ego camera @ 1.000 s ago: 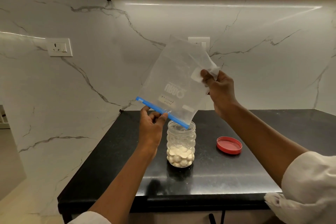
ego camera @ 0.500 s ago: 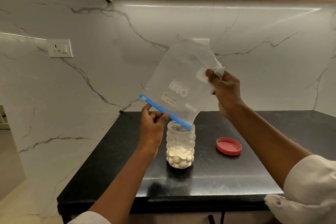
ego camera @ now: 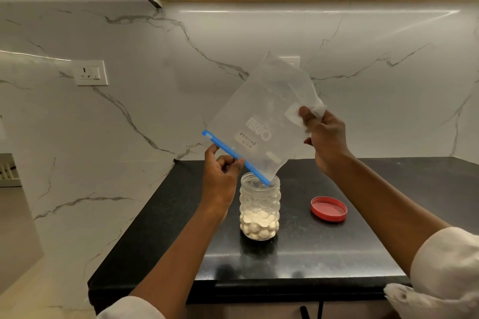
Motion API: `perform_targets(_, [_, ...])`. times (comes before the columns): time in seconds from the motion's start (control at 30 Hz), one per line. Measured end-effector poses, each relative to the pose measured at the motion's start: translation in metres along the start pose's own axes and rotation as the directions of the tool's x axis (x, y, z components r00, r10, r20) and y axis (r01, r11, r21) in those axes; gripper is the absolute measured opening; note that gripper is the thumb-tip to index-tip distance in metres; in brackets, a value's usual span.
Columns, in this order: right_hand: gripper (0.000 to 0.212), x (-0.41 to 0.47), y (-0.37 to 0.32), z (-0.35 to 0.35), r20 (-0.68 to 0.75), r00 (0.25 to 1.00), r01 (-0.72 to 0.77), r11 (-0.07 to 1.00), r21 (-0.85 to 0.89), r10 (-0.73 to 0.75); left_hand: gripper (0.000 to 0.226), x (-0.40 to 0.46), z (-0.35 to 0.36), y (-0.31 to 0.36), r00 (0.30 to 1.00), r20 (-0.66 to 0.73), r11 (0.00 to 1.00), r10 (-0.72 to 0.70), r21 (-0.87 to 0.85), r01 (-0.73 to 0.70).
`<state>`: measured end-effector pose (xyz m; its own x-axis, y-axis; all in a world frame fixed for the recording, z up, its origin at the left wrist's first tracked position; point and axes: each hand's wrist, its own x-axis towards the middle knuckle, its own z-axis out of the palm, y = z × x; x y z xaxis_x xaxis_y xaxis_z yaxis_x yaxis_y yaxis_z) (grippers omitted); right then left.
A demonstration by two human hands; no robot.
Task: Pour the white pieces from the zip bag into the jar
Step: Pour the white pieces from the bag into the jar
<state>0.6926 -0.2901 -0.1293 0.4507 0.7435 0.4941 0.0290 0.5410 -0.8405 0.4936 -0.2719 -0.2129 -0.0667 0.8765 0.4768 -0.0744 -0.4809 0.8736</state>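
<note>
A clear zip bag with a blue zip strip hangs upside down and tilted, its lower mouth corner dipping into the open jar. The bag looks empty. My left hand pinches the blue strip near its middle. My right hand grips the bag's raised bottom corner. The clear bumpy jar stands upright on the black counter, and white pieces fill its lower third.
A red lid lies flat on the counter right of the jar. Marble wall runs behind and to the left, with a socket on it. The counter's front edge is near my forearms.
Both hands and the bag have drifted slightly right. The bag's lower corner now dips into the jar mouth. The level of white pieces looks unchanged.
</note>
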Motion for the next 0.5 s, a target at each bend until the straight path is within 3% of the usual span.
perform_targets(0.17, [0.002,-0.001,-0.005,-0.003,-0.010,0.999,0.030,0.999,-0.021,-0.030,0.066,0.000,-0.001,-0.001,1.000,0.000,1.000,-0.003,0.016,0.003])
perform_targets(0.5, [0.013,-0.009,0.004,-0.017,0.026,0.997,-0.076,0.996,-0.040,0.077,0.059,-0.002,0.001,0.000,1.000,-0.006,1.000,0.010,0.003,-0.010])
